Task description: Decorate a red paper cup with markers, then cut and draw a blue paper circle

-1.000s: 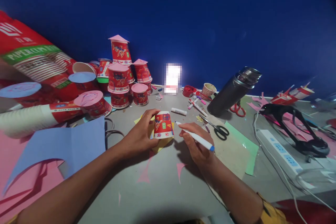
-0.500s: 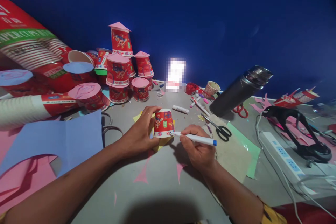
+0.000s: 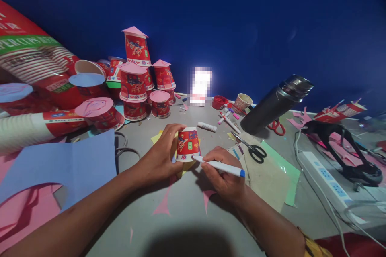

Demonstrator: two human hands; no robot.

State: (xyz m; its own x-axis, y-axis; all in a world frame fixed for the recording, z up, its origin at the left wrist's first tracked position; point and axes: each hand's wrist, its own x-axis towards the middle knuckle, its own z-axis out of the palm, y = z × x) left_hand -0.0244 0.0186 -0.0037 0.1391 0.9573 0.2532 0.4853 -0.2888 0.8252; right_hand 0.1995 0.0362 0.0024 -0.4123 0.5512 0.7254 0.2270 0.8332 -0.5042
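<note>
**Pen in one hand, cup in the other: your white marker pen with a blue end [image 3: 224, 168] points at a small red paper cup [image 3: 188, 142]**

In the head view, your left hand [image 3: 161, 154] has its thumb and fingers curled around the left side of the cup. The cup is right there in your grip, upside down, with its wide white rim at the bottom. You cannot tell if it rests on the grey table [image 3: 111, 225] or is held a bit above it.

Your right hand [image 3: 223, 174] pinches the pen the way you hold one to write. The tip is at the white band near the cup's rim, but it is too small to tell if it touches. The blue end points away to the right.

Some yellow paper [image 3: 187, 167] lies under and behind the cup you hold. Just past the cup is a short white tube [image 3: 207, 127]. To the right of your pen hand are black-handled metal scissors [image 3: 251, 146] and a flat beige sheet [image 3: 268, 180]. Farther out, past the scissors, a tall dark grey bottle [image 3: 273, 108] leans over. Past your cup hand, to the left, stand red paper cups with pink paper roofs [image 3: 134, 82], some piled up. Nearer, left of that hand, is a big blue paper sheet [image 3: 75, 168].
</note>
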